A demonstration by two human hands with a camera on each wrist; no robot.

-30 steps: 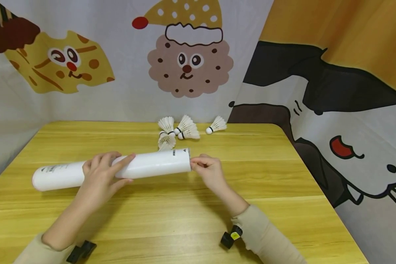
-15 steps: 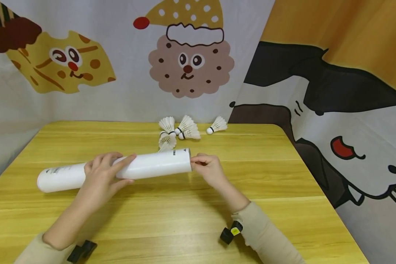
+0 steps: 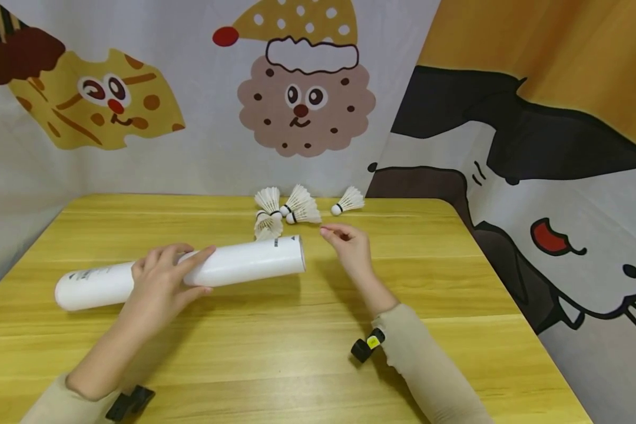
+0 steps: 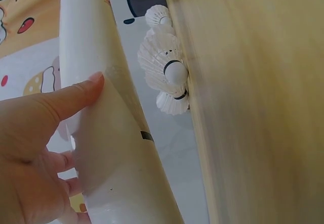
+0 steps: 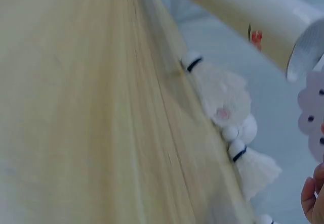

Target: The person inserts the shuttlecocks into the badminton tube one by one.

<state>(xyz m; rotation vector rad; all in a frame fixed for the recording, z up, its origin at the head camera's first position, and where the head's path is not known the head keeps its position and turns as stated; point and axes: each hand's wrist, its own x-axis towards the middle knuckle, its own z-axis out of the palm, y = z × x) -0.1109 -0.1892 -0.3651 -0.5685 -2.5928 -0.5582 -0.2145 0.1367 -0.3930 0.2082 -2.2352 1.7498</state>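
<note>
In the head view my left hand (image 3: 156, 288) grips a long white shuttlecock tube (image 3: 249, 262) around its middle. The tube slants, its right end raised above the table. In the right wrist view the open mouth of the tube (image 5: 309, 47) faces the camera. My right hand (image 3: 352, 250) is up and to the right of that mouth, apart from it, with thumb and forefinger close together and nothing visible between them. Nearest to it lie white feather shuttlecocks (image 3: 304, 212) with dark bands, several in a cluster behind the tube.
One lone shuttlecock (image 3: 350, 201) lies right of the cluster, near the back edge of the wood-grain table (image 3: 297, 353). A curtain (image 3: 191, 165) printed with cartoon figures hangs behind the table and along its right side.
My right hand has left the tube's mouth and moved up and right, toward the shuttlecocks. The left hand keeps its grip on the tube, which has shifted only slightly.
</note>
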